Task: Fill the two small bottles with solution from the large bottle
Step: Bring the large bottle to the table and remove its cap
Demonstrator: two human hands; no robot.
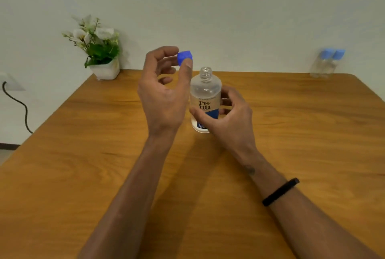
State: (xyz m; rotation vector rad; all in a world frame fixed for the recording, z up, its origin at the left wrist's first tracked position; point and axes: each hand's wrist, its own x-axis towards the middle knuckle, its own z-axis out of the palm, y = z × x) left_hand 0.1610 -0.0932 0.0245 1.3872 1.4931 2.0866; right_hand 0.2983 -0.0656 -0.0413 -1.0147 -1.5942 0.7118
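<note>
The large clear bottle (205,92) with a white and blue label stands upright in the middle of the wooden table (104,154), its threaded neck uncovered. My right hand (229,117) wraps around its lower half from the right. My left hand (164,92) is raised just left of the neck and pinches the blue cap (184,56) between thumb and fingertips. Two small clear bottles (326,64) with light blue caps stand side by side at the table's far right corner, well away from both hands.
A white pot with green leaves and white flowers (100,50) stands at the table's far left corner against the wall. A dark cable (18,104) hangs from a wall socket to the left of the table. A black band circles my right wrist.
</note>
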